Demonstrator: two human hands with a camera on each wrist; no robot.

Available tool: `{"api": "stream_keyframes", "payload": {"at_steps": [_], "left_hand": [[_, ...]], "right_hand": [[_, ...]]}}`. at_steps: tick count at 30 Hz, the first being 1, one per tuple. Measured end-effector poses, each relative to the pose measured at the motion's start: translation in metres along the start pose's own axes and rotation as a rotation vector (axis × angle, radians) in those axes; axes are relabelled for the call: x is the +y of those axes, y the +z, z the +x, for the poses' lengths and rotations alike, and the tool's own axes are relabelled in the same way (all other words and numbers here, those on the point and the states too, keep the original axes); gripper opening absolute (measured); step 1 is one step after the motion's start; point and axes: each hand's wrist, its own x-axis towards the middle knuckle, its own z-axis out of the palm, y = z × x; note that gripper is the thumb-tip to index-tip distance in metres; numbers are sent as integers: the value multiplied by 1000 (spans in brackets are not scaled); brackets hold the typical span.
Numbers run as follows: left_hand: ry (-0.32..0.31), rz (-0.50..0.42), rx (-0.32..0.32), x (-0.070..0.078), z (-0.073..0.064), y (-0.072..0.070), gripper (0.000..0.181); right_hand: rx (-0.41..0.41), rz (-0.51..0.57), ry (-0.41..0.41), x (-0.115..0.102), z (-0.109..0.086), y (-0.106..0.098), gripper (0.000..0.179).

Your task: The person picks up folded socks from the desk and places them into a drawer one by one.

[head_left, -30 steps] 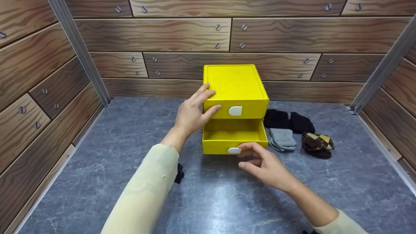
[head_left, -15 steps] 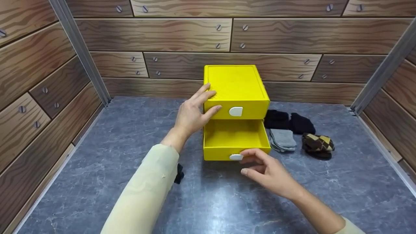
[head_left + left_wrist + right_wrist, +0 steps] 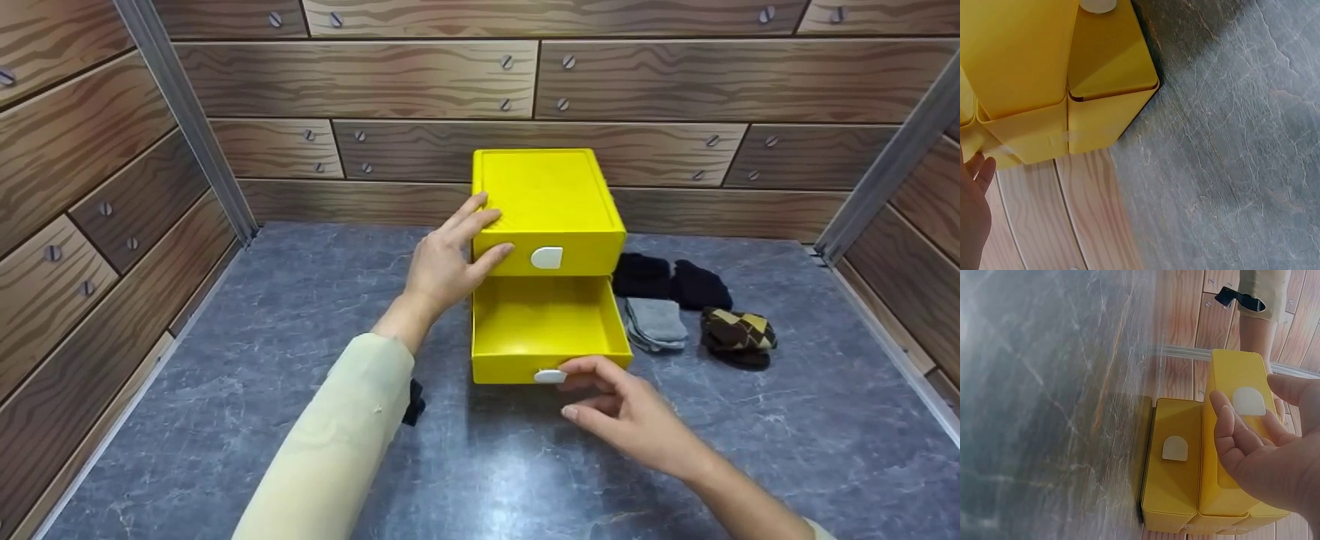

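Note:
A yellow drawer cabinet [image 3: 544,187] stands toward the back wall. One drawer [image 3: 499,369] sticks far out beneath the top one, and its inside is bare. My right hand [image 3: 630,416] has its curled fingers hooked at the white handle [image 3: 550,376] of this drawer, the thumb apart below. In the right wrist view, another closed drawer [image 3: 1171,481] with a white handle lies under the pulled one. My left hand [image 3: 444,266] rests on the cabinet's upper left edge, fingers extended on the top and thumb against the top drawer's front.
Right of the cabinet lie two black folded socks [image 3: 641,276], a grey folded pair [image 3: 656,324] and a brown argyle pair [image 3: 739,337]. Wood-patterned walls [image 3: 420,79] enclose the grey marbled tabletop [image 3: 315,300]. A black strap [image 3: 1241,299] sits on the left sleeve.
The drawer has slid farther out toward me, my right hand moving with its handle. My left hand has stayed on the cabinet, and the socks lie as before.

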Motion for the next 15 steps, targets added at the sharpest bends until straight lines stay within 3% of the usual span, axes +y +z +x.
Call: {"api": "stream_keyframes", "payload": {"at_steps": [15], "left_hand": [[1, 3, -3, 1, 1, -1, 59]], "right_hand": [[-18, -7, 5, -1, -8, 1, 43]]}}
